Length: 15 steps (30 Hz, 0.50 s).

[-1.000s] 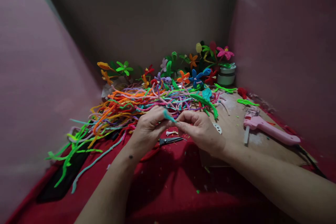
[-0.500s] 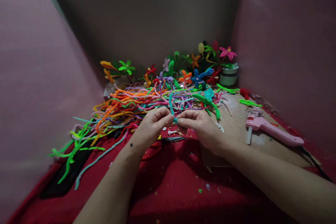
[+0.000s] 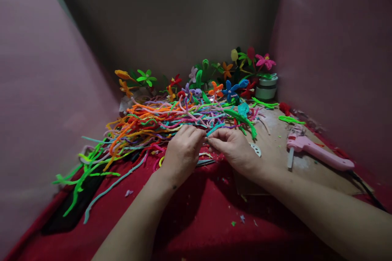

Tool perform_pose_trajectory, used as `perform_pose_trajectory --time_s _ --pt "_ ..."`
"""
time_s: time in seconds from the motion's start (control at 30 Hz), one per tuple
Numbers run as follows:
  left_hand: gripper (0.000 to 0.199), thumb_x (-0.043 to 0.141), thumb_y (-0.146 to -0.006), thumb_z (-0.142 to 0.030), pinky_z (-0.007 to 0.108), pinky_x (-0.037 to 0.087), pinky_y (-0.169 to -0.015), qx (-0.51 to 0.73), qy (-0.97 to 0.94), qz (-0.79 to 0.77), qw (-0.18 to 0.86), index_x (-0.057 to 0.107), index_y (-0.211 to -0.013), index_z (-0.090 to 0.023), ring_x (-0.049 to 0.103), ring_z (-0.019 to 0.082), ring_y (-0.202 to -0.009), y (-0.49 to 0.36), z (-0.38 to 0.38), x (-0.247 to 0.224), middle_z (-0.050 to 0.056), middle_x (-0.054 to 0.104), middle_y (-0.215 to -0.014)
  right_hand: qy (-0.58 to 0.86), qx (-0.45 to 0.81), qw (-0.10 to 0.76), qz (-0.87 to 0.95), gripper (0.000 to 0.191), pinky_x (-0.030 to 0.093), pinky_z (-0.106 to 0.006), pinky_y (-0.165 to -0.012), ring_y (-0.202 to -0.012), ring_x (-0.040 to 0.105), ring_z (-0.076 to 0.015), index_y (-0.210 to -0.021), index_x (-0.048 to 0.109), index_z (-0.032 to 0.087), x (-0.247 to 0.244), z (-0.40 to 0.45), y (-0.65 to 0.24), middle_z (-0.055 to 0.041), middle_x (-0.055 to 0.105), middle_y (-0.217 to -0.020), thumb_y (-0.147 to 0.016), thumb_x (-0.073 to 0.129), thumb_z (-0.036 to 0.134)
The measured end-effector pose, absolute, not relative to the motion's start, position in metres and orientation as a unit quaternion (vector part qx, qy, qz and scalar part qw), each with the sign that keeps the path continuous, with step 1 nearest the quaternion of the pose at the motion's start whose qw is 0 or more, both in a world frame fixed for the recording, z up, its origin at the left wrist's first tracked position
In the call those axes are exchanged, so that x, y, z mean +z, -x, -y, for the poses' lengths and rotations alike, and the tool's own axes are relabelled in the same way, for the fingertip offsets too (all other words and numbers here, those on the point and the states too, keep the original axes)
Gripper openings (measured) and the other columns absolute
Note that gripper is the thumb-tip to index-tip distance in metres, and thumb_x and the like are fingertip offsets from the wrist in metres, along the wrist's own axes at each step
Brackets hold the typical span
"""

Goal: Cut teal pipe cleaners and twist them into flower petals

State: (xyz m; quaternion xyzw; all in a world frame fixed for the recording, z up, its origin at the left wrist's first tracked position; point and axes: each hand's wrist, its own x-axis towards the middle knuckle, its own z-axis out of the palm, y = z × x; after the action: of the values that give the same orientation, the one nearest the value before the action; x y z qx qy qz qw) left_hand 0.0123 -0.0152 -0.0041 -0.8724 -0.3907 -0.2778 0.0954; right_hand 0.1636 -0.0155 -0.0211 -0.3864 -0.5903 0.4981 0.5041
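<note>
A short teal pipe cleaner is pinched between the fingertips of my right hand, its free part slanting up to the right. My left hand is closed with its back turned up, and its fingertips meet the right hand's at the pipe cleaner's near end. The exact grip is partly hidden behind the fingers. Just beyond both hands spreads a heap of loose pipe cleaners in many colours. Scissor blades lie beneath the left hand on the red cloth.
A pink glue gun rests on a cardboard sheet at right, its cord trailing off. Pipe-cleaner flowers line the back wall beside a pale jar. A dark flat object lies under green pieces at left.
My left hand has rolled over, so its back now faces up. The teal pipe cleaner, upright before, now slants to the right. My right hand has barely moved.
</note>
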Motion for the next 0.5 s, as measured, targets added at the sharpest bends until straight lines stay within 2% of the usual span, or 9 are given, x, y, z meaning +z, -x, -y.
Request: perform_pose_trajectory --time_s 0.17,0.37,0.43,0.5 --pt "0.016 0.042 -0.083 -0.012 0.030 0.037 -0.066 -0.266 0.867 0.416 0.071 0.051 -0.072 -0.017 0.045 0.018 -0.071 -0.012 0.018 0.001 0.005 0.053 -0.071 0.389 0.422 0.500 0.649 0.019 0.036 -0.023 -0.052 -0.053 0.047 -0.0099 -0.059 0.055 0.016 -0.024 0.020 -0.164 0.0025 0.052 -0.055 -0.078 0.053 0.021" --pt "0.016 0.043 -0.084 -0.014 0.027 0.036 -0.063 -0.294 0.853 0.431 -0.007 0.049 -0.069 -0.017 0.046 0.015 -0.070 -0.005 0.019 0.010 0.003 0.052 -0.070 0.414 0.127 0.584 0.686 0.017 0.040 -0.033 -0.075 -0.081 0.051 -0.0176 -0.086 0.068 0.017 -0.016 0.017 -0.174 -0.0060 0.060 -0.080 -0.082 0.053 0.021" --pt "0.016 0.044 -0.083 -0.016 0.026 0.036 -0.063 -0.292 0.853 0.432 -0.028 0.050 -0.069 -0.017 0.047 0.014 -0.069 -0.003 0.019 0.012 0.002 0.052 -0.069 0.400 0.128 0.544 0.727 0.015 0.039 -0.035 -0.076 -0.083 0.050 -0.0192 -0.083 0.071 0.019 -0.012 0.013 -0.176 -0.0056 0.062 -0.079 -0.079 0.057 0.021" --pt "0.014 0.046 -0.082 -0.016 0.025 0.036 -0.062 -0.294 0.851 0.434 -0.041 0.051 -0.069 -0.017 0.047 0.014 -0.068 -0.002 0.019 0.013 0.001 0.053 -0.069 0.388 0.230 0.471 0.758 0.012 0.039 -0.033 -0.069 -0.073 0.051 -0.0173 -0.070 0.071 0.020 -0.010 0.010 -0.177 -0.0027 0.062 -0.068 -0.076 0.060 0.021"
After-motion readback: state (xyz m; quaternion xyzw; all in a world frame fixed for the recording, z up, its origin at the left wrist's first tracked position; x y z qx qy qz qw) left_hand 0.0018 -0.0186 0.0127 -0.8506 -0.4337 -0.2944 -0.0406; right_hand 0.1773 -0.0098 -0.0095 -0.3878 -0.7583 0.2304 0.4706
